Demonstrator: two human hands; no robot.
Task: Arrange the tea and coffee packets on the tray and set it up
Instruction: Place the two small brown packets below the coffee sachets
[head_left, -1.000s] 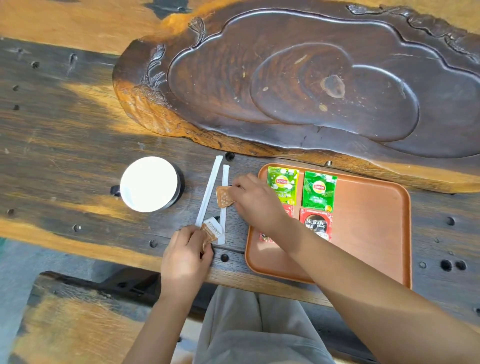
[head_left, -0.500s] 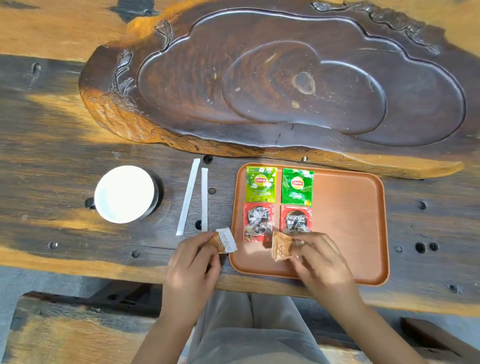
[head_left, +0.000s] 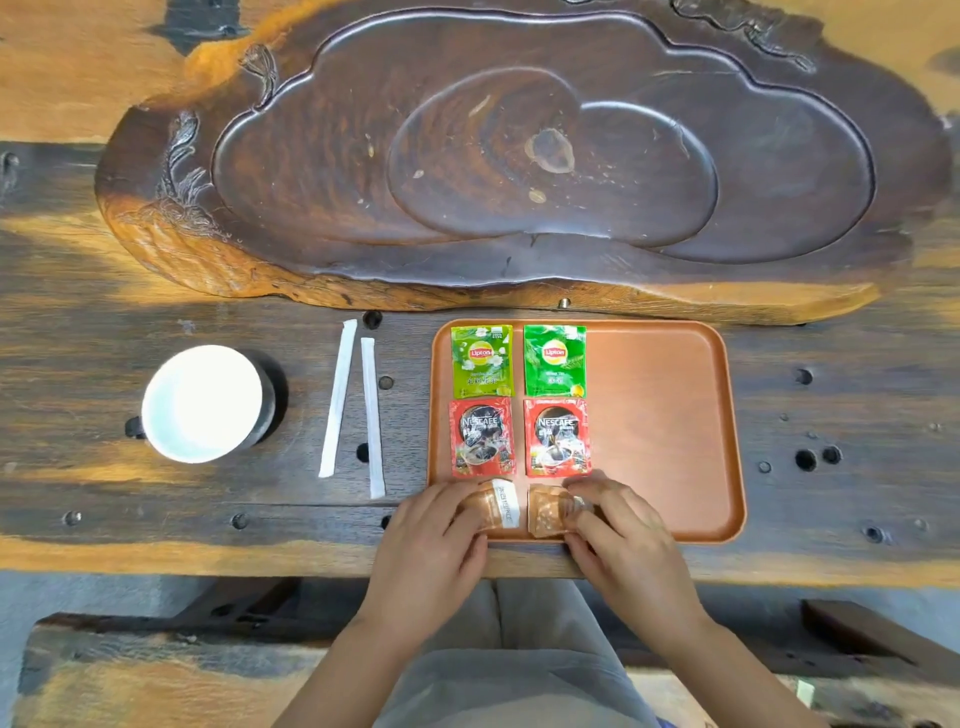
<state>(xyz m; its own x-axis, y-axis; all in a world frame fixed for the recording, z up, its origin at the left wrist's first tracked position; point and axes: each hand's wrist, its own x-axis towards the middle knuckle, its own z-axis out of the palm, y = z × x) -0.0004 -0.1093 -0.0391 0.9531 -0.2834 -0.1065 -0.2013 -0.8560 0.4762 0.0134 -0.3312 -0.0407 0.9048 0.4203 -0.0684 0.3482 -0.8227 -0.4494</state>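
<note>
An orange tray (head_left: 670, 415) lies on the dark wooden table. In its left half two green Lipton tea packets (head_left: 482, 359) (head_left: 555, 359) sit side by side, with two red Nescafe coffee packets (head_left: 482, 437) (head_left: 557, 437) below them. At the tray's near edge my left hand (head_left: 431, 540) holds a small brown packet with a white band (head_left: 496, 506), and my right hand (head_left: 623, 535) holds a second brown packet (head_left: 545, 512). Both brown packets rest on the tray, side by side under the Nescafe packets.
Two white paper-wrapped sticks (head_left: 338, 397) (head_left: 373, 415) lie left of the tray. A white-lined cup (head_left: 203, 402) stands further left. A large carved dark wooden tea tray (head_left: 519, 156) fills the far side. The table has several round holes.
Both hands carried their brown packets from the table left of the tray onto the tray's near edge, and the packets now lie side by side below the Nescafe packets.
</note>
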